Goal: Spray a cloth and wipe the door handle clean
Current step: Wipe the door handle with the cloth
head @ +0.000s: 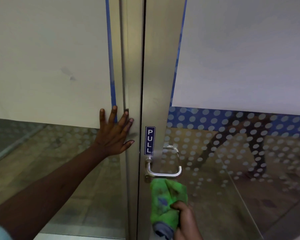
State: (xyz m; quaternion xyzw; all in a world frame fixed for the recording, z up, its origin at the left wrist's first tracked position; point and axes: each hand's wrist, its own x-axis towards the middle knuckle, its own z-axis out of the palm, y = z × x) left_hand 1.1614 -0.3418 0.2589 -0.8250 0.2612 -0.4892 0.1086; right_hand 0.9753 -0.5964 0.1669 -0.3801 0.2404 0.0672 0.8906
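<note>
Right hand (pixel 184 220) clamped on crumpled green microfibre cloth (pixel 166 200), just below brushed-steel lever door handle (pixel 164 171) (wiping pending); left hand (pixel 113 134) flat, fingers spread, on frame.

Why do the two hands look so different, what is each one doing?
The left hand lies flat and open against the door frame; the right hand is closed around a green cloth. The left is higher up, the right lower, just under the door handle. Both are bare.

left hand (pixel 115 134) flat, fingers spread, on left door frame (pixel 132 84) | right hand (pixel 185 222) grips green cloth (pixel 166 198) just below metal door handle (pixel 164 170) | PULL sign (pixel 150 140) above handle
</note>
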